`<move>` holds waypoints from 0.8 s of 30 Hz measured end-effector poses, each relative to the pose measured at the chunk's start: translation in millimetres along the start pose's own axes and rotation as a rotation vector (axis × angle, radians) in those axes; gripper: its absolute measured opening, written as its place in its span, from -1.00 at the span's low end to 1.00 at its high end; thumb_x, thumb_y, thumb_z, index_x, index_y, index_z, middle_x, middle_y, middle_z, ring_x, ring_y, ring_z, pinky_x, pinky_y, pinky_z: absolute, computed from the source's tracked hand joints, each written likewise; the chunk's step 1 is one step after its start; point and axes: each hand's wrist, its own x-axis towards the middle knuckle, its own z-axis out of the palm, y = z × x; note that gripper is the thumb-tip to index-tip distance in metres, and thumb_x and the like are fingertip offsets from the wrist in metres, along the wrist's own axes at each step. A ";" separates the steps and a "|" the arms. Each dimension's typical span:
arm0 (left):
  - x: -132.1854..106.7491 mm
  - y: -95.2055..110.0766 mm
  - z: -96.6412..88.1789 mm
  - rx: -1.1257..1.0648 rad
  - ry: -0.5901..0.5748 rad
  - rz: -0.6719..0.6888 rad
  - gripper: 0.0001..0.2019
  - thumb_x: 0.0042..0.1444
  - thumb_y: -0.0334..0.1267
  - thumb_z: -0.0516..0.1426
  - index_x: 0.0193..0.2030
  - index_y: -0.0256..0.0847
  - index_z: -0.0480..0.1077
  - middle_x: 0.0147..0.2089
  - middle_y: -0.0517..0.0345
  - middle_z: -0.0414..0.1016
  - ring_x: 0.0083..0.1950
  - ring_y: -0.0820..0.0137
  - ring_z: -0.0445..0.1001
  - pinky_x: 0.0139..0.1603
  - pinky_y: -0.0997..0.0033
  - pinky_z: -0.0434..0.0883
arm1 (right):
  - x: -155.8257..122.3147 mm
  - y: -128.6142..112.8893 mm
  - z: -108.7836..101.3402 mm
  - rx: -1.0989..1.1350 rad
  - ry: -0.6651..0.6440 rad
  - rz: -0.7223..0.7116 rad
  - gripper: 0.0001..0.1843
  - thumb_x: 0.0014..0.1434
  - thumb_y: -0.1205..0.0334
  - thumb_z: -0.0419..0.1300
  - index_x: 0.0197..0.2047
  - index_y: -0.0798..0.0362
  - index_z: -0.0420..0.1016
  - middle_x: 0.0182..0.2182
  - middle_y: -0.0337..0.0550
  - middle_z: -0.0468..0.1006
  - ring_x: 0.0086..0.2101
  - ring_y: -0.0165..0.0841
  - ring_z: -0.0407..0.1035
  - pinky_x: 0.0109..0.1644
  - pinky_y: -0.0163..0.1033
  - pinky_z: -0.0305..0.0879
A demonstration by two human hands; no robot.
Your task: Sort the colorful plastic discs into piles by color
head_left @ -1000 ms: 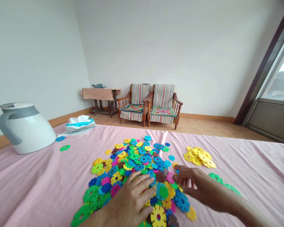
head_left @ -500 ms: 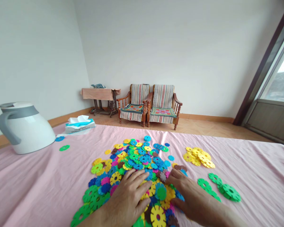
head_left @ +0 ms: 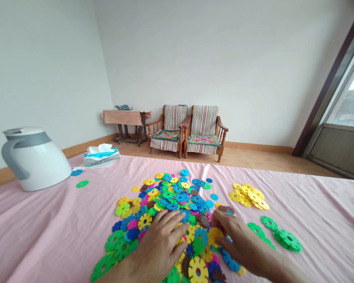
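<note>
A wide pile of notched plastic snowflake discs (head_left: 179,197) in blue, green, yellow, pink and brown lies in front of me. My left hand (head_left: 165,239) rests on the pile's near part, palm down and fingers stretched out. To the right of it, my right hand (head_left: 234,237) is curled, with a yellow disc (head_left: 215,236) between thumb and fingers. Blue discs (head_left: 230,260) lie just under that hand. A large yellow disc (head_left: 198,270) faces up between my wrists.
A heap of yellow discs (head_left: 249,195) and some green discs (head_left: 287,239) lie apart on the right. On the pink cloth (head_left: 61,224) at the left stand a white jug (head_left: 44,165) and a tissue box (head_left: 102,157). Two wooden armchairs (head_left: 205,135) stand beyond.
My right hand has curled its fingers around a yellow disc at the pile's right side, and blue discs beneath it show more. My left hand has stayed put on the pile.
</note>
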 end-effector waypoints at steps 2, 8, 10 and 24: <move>-0.1 -0.8 1.9 0.001 0.018 -0.006 -0.69 0.27 -0.26 0.07 0.14 -0.04 0.35 0.21 0.10 0.38 0.23 0.17 0.32 0.20 -0.05 0.31 | 4.2 4.4 0.2 -0.007 0.067 -0.003 -0.91 0.09 0.38 0.04 -0.33 0.00 0.25 -0.36 -0.22 0.45 -0.33 -0.34 0.33 -0.27 -0.27 0.20; 0.3 -2.9 9.2 0.017 0.089 -0.006 -0.72 0.28 -0.31 0.05 0.10 -0.06 0.39 0.17 0.10 0.42 0.19 0.22 0.36 0.18 0.04 0.35 | 14.8 12.6 -2.5 0.022 0.144 0.087 -0.84 0.16 0.26 0.00 -0.46 0.01 0.17 -0.56 -0.34 0.26 -0.51 -0.43 0.15 -0.44 -0.31 0.02; 0.2 -3.4 10.4 0.024 0.084 -0.005 -0.71 0.27 -0.32 0.06 0.10 -0.06 0.40 0.17 0.11 0.42 0.19 0.21 0.36 0.18 0.03 0.36 | 15.8 14.9 -1.8 0.072 0.136 0.106 -0.86 0.16 0.25 0.00 -0.45 0.01 0.21 -0.58 -0.35 0.24 -0.52 -0.44 0.14 -0.45 -0.32 0.02; 3.0 -1.7 6.8 0.072 0.017 -0.005 -0.70 0.24 -0.35 0.07 0.10 -0.10 0.39 0.19 0.06 0.41 0.20 0.16 0.36 0.16 -0.08 0.36 | 19.5 110.0 -35.1 0.220 0.620 0.380 -0.80 -0.04 0.14 0.12 -0.37 0.03 0.48 -0.54 -0.13 0.56 -0.51 -0.27 0.47 -0.44 -0.23 0.35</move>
